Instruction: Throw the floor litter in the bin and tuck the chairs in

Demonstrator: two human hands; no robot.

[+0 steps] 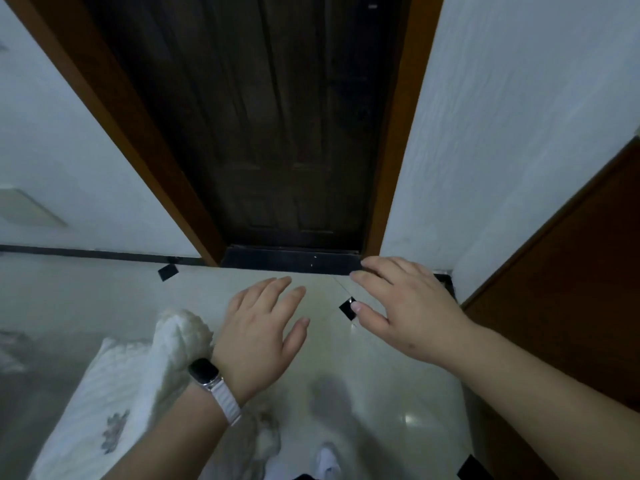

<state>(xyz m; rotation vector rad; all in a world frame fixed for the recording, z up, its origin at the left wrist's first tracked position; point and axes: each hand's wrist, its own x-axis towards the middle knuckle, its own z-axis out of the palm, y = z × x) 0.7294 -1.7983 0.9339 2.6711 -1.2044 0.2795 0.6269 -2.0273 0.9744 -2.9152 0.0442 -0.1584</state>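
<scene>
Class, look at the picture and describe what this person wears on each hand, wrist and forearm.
The left hand is bare; its wrist carries a smartwatch with a dark rectangular face and a white ribbed strap. The right hand and wrist wear nothing. Both forearms show no sleeve.

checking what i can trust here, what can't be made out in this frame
Head view only:
- The black square: partly under the thumb of the right hand; litter or tile inset, unclear.
- The dark shape: cut by the bottom edge.
- The grey patch, far left: blurred.
- No bin or chairs in frame.
</scene>
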